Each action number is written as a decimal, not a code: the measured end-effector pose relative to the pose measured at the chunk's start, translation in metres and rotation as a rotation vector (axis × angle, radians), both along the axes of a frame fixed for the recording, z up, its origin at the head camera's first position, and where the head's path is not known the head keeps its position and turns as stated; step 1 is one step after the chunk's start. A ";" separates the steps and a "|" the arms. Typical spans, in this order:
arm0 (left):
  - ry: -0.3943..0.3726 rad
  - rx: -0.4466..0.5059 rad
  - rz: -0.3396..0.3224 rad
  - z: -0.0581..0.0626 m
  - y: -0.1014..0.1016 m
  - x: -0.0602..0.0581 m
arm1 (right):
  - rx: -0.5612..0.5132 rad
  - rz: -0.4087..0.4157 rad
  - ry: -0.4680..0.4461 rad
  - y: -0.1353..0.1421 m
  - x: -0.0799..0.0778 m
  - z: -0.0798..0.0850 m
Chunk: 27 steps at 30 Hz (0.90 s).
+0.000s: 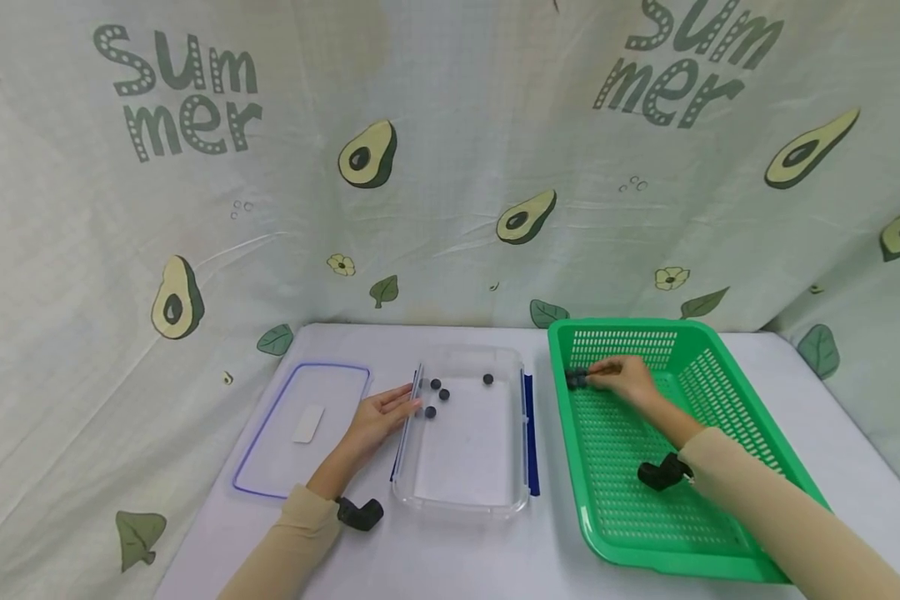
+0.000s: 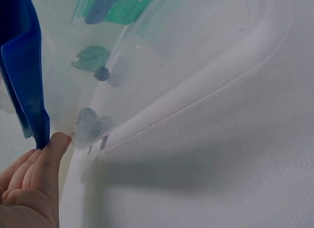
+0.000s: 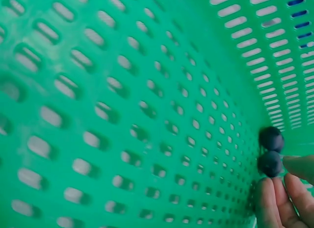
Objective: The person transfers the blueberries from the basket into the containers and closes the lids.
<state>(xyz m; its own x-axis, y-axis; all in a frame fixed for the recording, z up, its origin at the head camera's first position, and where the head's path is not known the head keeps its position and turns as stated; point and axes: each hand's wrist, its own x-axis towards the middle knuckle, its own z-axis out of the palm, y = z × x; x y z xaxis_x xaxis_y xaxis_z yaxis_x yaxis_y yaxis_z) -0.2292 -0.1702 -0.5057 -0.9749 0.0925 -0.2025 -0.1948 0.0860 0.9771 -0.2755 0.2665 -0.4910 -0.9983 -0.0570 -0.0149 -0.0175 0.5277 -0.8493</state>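
Observation:
My left hand (image 1: 372,423) holds the left rim of a clear plastic box (image 1: 461,504), thumb over the edge and fingers on the outer side near a blue latch flap (image 2: 24,76). Inside this box lie several small dark balls, one a dark ball (image 1: 488,379) at the back right, the others close to my left thumb. My right hand (image 1: 624,379) is down in the green basket (image 1: 588,533) at its left wall. Its thumb and fingertips pinch a blue-black ball (image 3: 270,163). A second dark ball (image 3: 271,139) touches that one, against the wall.
A clear lid with a blue-violet rim (image 1: 270,408) lies left of the box, bearing a white label (image 1: 309,423). Another blue latch flap (image 1: 531,437) sticks out on the box's right side, toward the basket. A printed cloth (image 1: 435,250) hangs behind the white table.

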 end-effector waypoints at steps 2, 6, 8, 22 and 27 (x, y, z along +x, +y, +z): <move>-0.001 0.009 -0.004 0.001 0.000 0.000 | 0.016 -0.013 0.006 -0.001 0.002 -0.002; 0.004 0.007 -0.015 0.001 0.000 0.000 | 0.039 -0.032 0.031 -0.004 0.007 -0.005; 0.001 0.009 -0.017 0.001 -0.001 0.000 | 0.051 -0.039 0.048 -0.006 0.010 -0.006; 0.016 0.010 -0.027 0.002 -0.004 0.004 | 0.091 -0.056 0.079 -0.014 0.016 -0.011; 0.026 0.006 -0.035 0.002 -0.004 0.005 | 0.103 -0.064 0.112 -0.016 0.016 -0.013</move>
<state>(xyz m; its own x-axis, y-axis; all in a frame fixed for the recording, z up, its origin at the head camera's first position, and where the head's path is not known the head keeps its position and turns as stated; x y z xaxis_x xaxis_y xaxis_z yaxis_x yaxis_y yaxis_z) -0.2245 -0.1742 -0.5041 -0.9760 0.1276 -0.1765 -0.1664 0.0861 0.9823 -0.2592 0.2509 -0.5042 -0.9956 0.0028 0.0939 -0.0724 0.6151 -0.7851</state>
